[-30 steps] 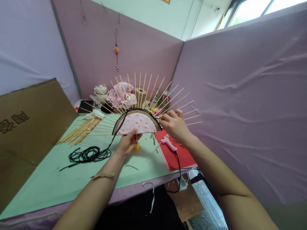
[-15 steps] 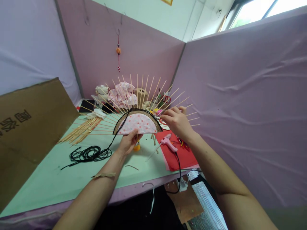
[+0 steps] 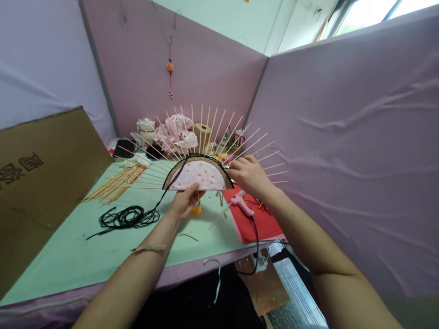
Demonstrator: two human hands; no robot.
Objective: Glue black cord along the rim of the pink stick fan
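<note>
I hold up a half-round fan piece (image 3: 199, 176) covered in pink dotted fabric, with many thin bamboo sticks (image 3: 209, 130) fanning out from its curved edge. My left hand (image 3: 185, 201) grips its straight bottom edge from below. My right hand (image 3: 248, 176) pinches the right end of the curved rim, where a black cord (image 3: 173, 176) runs along the edge. The cord trails down to a loose coil (image 3: 126, 217) on the green table (image 3: 78, 256).
A pink glue gun (image 3: 242, 203) lies on red paper (image 3: 257, 224) at the right. Loose bamboo sticks (image 3: 115, 183) lie at the left beside a cardboard sheet (image 3: 41, 169). Folded pink cloth (image 3: 176, 132), a jar and small items crowd the back corner. Purple partitions surround the table.
My right hand has shifted slightly along the right end of the rim, and its fingers have closed tighter on the cord. The fan piece stays held up in my left hand.
</note>
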